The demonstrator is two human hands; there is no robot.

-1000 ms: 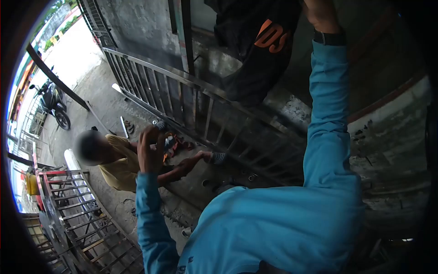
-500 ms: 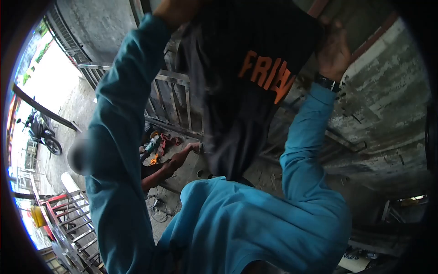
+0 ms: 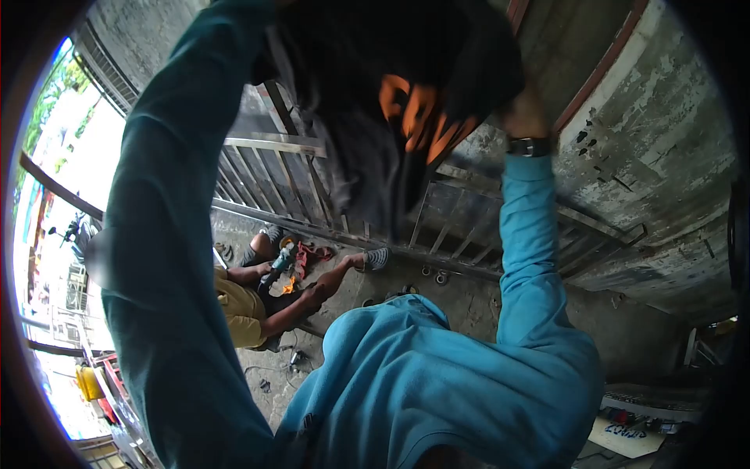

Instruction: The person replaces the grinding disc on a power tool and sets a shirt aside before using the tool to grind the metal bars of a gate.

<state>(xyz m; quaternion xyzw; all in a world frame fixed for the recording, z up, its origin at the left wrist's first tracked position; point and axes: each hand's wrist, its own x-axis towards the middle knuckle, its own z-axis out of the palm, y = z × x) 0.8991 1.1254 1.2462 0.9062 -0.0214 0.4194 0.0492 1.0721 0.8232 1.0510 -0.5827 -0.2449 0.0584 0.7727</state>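
Note:
A black shirt (image 3: 344,102) with orange lettering hangs bunched and creased in front of me, below the top edge of the view. My right hand (image 3: 527,116), with a dark watch at the wrist, grips the shirt's right side; its fingers are blurred and partly hidden by the cloth. On the other side my left arm is raised in its teal sleeve (image 3: 180,156), and the left hand lies beyond the top edge. The shirt's upper part is cut off too.
A metal gate frame (image 3: 273,144) leans behind the shirt, by a peeling wall (image 3: 648,148). On the concrete floor a co-worker (image 3: 242,313) sits with a power tool (image 3: 283,256) beside red cloth (image 3: 312,254). A cable (image 3: 301,367) lies nearby. Metal frames and a motorcycle stand left.
The shirt has moved up and left, its lettering now more folded. My right hand has moved left and lower; my left hand has risen out of view. More of the co-worker shows.

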